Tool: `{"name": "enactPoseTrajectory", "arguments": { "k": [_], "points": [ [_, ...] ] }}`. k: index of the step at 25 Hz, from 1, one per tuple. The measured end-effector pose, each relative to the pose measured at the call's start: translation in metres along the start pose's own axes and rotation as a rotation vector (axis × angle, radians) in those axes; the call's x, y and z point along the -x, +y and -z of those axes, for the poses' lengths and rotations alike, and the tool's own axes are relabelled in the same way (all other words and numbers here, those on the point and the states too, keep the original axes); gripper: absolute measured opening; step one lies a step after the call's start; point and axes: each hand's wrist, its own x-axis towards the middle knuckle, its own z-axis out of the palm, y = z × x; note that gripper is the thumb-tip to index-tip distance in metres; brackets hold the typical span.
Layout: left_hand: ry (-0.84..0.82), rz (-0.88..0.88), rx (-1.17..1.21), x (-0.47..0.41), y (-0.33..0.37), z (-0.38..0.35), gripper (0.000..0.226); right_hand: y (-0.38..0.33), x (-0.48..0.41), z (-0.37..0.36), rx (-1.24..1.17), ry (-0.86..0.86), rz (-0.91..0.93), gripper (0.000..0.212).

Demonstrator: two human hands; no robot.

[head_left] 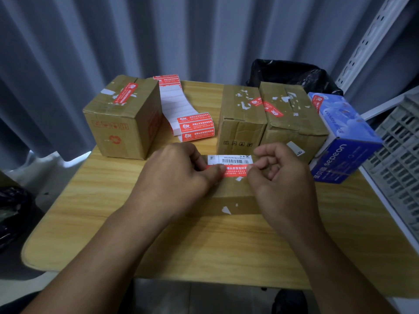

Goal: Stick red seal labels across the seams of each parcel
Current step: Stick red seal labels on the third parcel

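Here left hand (174, 175) and right hand (280, 180), fingers curled, pinch red label (235, 170)

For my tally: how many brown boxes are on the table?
4 boxes: one back left, two side by side back right, one in front under the left hand and right hand. Others may be hidden.

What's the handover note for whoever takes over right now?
Left hand and right hand each pinch an end of a red label on the flat parcel nearest the person, just below its barcode sticker.
Done: left box, middle box, right brown box and blue box already carry red labels.
Left: press this label down flat; the hands hide the seam. Spare labels are on the label strip behind.
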Motion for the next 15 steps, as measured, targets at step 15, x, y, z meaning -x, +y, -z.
{"name": "enactPoseTrajectory", "arguments": {
  "k": [15],
  "points": [
    [0.038,-0.042,-0.102,-0.0005,0.0052,-0.0082,0.039,-0.0051,0.0030,-0.0067,0.163,0.022,0.002,0.027]
  ]
}}
